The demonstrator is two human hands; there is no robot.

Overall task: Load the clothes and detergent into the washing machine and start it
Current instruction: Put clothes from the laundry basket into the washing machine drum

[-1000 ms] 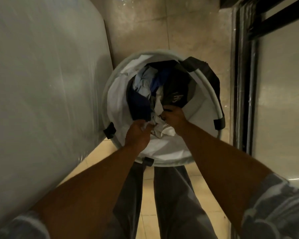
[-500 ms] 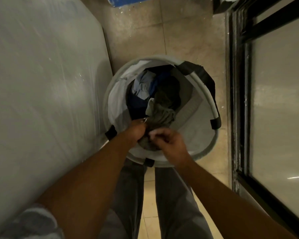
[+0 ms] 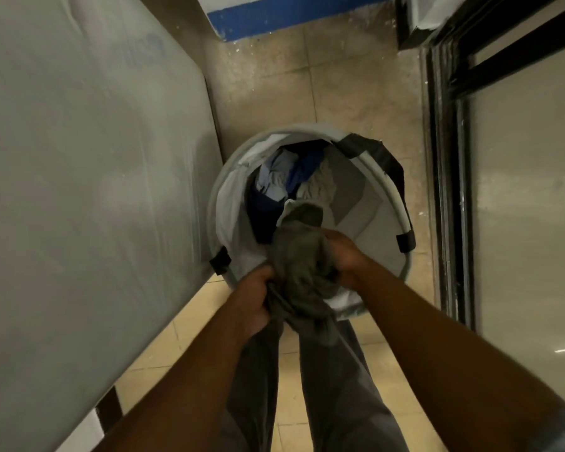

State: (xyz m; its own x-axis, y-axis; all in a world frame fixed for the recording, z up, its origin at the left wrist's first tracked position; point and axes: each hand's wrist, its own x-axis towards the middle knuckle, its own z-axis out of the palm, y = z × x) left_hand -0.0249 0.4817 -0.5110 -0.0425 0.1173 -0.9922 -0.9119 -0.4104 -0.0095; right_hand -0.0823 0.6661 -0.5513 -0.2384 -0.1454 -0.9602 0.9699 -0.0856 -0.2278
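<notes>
A round white laundry basket [image 3: 402, 203] with black handles stands on the tiled floor in front of my legs. Inside lie several clothes: a light blue piece [image 3: 274, 179], a dark blue one [image 3: 265, 210] and a pale beige one [image 3: 320, 187]. A grey-green garment [image 3: 299, 252] is bunched above the basket's near rim. My left hand [image 3: 253, 300] grips its lower left part, and my right hand [image 3: 344, 252] grips its right side. No washing machine door or detergent is in view.
A large grey-white flat surface [image 3: 79, 190] fills the left side, close to the basket. A black-framed glass door [image 3: 450, 190] runs along the right. A white wall with a blue base stripe [image 3: 274, 17] closes the far end. Beige floor tiles lie between.
Both hands have pulled the grey-green garment up and toward me, out of the pile. The view has tilted up, showing more floor and the blue stripe.
</notes>
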